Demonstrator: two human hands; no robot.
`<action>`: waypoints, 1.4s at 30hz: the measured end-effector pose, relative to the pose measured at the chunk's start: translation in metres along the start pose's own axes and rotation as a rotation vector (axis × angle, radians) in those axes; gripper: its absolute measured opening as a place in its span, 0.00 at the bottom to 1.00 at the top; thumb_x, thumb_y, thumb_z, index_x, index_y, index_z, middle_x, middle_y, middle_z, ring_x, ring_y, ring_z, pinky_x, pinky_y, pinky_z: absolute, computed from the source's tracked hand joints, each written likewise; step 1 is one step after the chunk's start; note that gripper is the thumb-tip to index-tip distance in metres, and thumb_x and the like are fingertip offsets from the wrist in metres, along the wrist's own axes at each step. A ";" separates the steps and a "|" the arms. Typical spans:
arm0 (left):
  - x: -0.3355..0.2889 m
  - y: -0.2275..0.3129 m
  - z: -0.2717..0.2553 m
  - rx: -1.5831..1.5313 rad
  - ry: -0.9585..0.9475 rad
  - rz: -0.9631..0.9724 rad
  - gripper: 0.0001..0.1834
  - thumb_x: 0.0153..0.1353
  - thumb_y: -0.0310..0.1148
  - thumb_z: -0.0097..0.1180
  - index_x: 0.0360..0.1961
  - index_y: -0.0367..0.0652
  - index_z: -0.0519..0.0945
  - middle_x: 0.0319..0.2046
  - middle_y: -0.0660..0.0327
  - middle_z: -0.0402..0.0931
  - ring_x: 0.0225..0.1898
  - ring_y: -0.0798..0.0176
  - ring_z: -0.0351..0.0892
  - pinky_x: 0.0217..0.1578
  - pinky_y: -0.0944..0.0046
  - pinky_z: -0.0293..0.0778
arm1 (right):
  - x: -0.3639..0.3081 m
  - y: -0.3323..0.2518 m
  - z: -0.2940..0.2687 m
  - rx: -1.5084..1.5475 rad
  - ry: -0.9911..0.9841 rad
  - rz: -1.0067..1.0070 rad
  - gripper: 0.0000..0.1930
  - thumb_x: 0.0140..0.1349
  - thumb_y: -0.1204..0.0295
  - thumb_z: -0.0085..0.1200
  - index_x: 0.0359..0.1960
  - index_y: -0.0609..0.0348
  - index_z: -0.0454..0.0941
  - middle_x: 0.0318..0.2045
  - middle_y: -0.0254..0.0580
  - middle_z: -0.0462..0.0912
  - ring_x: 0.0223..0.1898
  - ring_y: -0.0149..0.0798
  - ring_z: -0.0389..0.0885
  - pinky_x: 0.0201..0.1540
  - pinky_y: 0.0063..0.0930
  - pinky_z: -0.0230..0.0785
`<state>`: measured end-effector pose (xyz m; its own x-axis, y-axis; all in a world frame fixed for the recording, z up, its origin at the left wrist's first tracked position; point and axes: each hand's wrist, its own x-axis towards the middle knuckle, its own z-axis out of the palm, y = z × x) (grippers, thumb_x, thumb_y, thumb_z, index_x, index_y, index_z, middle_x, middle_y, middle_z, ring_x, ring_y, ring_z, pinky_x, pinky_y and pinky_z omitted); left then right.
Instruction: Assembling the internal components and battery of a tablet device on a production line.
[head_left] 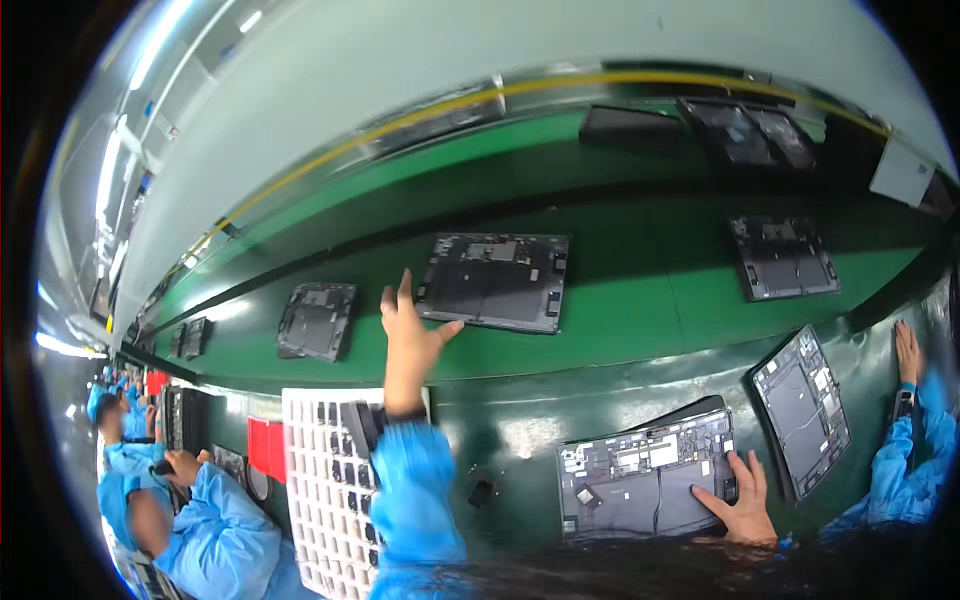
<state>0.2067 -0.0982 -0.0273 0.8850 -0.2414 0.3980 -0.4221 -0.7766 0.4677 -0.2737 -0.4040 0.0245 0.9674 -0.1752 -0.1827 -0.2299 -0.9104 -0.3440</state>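
Note:
My left hand (408,345) reaches over the green conveyor belt with its fingers apart. Its thumb lies at the lower left edge of an opened tablet (492,284), whose dark inside and circuit board face up; whether they touch is unclear. On the bench, another opened tablet (640,480) lies inside up, with a small dark square part (588,496) on its left half. My right hand (742,500) rests spread on this tablet's right side, thumb toward the middle. A flat dark panel edge shows behind its upper right corner.
A white tray (310,480) of small dark parts stands beside my left sleeve. More opened tablets lie on the belt (640,300), and another (803,412) leans at the right near a co-worker's hand (907,355). Co-workers in blue sit at the left, near a red bin (266,448).

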 end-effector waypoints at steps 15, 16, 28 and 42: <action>-0.004 -0.041 -0.054 -0.210 0.027 0.033 0.35 0.51 0.32 0.83 0.64 0.44 0.88 0.58 0.42 0.79 0.56 0.43 0.83 0.55 0.50 0.80 | 0.196 -0.030 0.049 0.316 0.634 -0.132 0.38 0.48 0.90 0.67 0.65 0.50 0.86 0.78 0.57 0.68 0.76 0.65 0.68 0.77 0.49 0.66; -0.015 -0.025 -0.060 -0.276 0.037 -0.056 0.35 0.52 0.30 0.82 0.64 0.44 0.87 0.59 0.43 0.78 0.55 0.44 0.82 0.54 0.51 0.81 | 0.225 -0.031 0.049 0.343 0.642 -0.122 0.37 0.49 0.90 0.68 0.64 0.50 0.86 0.78 0.56 0.68 0.76 0.64 0.68 0.78 0.49 0.65; -0.277 0.157 -0.070 -0.504 -0.300 -0.239 0.46 0.50 0.18 0.79 0.73 0.54 0.81 0.68 0.40 0.68 0.65 0.36 0.76 0.67 0.46 0.74 | 0.101 0.002 0.006 1.107 0.371 0.327 0.29 0.79 0.69 0.57 0.77 0.67 0.69 0.74 0.48 0.75 0.76 0.43 0.71 0.80 0.39 0.59; -0.264 0.064 -0.081 -0.329 -0.014 -0.392 0.16 0.71 0.24 0.69 0.57 0.32 0.84 0.42 0.45 0.88 0.43 0.49 0.89 0.48 0.56 0.82 | 0.063 -0.038 -0.009 1.118 0.560 0.340 0.24 0.76 0.76 0.58 0.72 0.62 0.74 0.71 0.43 0.77 0.70 0.39 0.76 0.75 0.36 0.65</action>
<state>-0.0697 -0.0378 -0.0385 0.9909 0.0215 0.1330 -0.0952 -0.5865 0.8044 -0.2029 -0.3844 0.0344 0.6933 -0.7140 -0.0977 -0.1718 -0.0321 -0.9846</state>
